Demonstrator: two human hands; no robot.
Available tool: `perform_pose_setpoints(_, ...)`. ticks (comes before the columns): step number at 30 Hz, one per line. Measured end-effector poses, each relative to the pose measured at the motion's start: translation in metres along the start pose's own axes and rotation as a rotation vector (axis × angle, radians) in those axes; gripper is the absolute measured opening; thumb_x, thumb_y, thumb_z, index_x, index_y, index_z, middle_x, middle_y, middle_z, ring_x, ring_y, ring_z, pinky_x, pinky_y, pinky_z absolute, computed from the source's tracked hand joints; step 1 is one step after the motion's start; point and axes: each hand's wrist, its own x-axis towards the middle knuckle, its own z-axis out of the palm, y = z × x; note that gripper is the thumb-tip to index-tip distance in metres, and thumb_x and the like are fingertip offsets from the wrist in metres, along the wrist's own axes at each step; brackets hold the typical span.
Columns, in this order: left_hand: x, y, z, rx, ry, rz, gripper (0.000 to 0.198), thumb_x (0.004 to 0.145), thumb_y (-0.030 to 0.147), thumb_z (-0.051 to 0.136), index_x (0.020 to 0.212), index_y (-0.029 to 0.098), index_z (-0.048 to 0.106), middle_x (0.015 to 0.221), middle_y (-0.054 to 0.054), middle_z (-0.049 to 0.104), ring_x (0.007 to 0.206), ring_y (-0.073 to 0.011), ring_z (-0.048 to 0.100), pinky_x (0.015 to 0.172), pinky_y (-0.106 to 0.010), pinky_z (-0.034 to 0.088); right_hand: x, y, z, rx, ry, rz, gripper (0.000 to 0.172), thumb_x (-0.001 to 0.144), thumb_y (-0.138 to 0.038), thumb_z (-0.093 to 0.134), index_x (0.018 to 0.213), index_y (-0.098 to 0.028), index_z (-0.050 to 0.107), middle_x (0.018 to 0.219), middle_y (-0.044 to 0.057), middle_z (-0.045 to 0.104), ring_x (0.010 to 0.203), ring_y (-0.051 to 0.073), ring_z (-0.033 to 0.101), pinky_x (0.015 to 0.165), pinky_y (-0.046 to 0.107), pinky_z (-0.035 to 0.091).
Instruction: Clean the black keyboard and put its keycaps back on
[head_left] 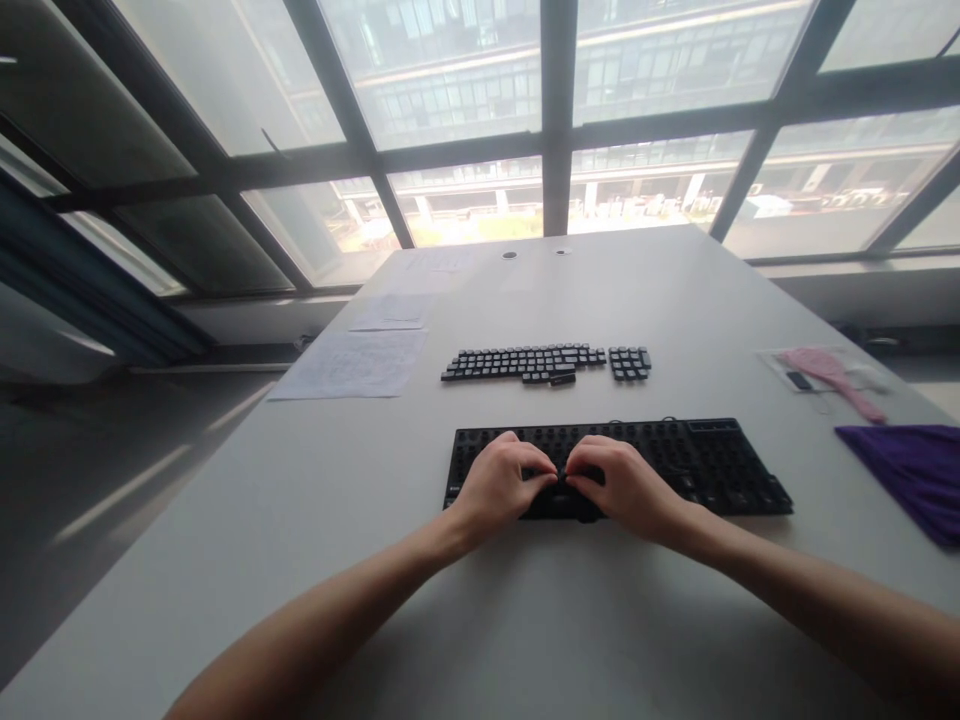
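Observation:
A black keyboard base [705, 465] with its keycaps off lies on the white table [525, 620] in front of me. My left hand [499, 482] and my right hand [622, 485] rest on its front middle, fingertips curled and pinched together over the same spot. What they pinch is too small and dark to make out. Behind the base, the removed dark keycaps [525, 362] are laid out in keyboard order, with a smaller separate block of keycaps [630, 362] to their right.
Printed paper sheets [352, 362] lie at the left of the table. A pink brush in a clear bag [829, 372] and a purple cloth [911, 475] sit at the right edge. Large windows stand behind the table's far end.

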Motion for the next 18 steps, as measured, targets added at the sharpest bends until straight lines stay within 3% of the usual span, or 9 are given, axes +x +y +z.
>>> perform_pose_setpoints(13, -0.0047, 0.0062, -0.0053, -0.049, 0.011, -0.040, 0.011, 0.083, 0.018, 0.075, 0.082, 0.028, 0.080, 0.089, 0.004, 0.079, 0.078, -0.0179, 0.060, 0.077, -0.035, 0.048, -0.0024, -0.0004, -0.0035, 0.079, -0.057, 0.062, 0.013, 0.080, -0.007, 0.071, 0.080, -0.020, 0.073, 0.080, 0.001, 0.071, 0.078, 0.018, 0.065, 0.073, 0.029, 0.049)
perform_pose_setpoints(18, -0.0053, 0.0083, -0.0046, -0.012, -0.035, -0.037, 0.012, 0.083, 0.016, 0.075, 0.082, 0.027, 0.080, 0.088, 0.004, 0.079, 0.078, -0.0178, 0.058, 0.077, -0.034, 0.047, -0.0013, 0.0023, -0.0019, 0.070, -0.082, 0.073, 0.012, 0.081, -0.008, 0.071, 0.080, -0.020, 0.073, 0.081, 0.001, 0.071, 0.079, 0.018, 0.063, 0.075, 0.030, 0.048)
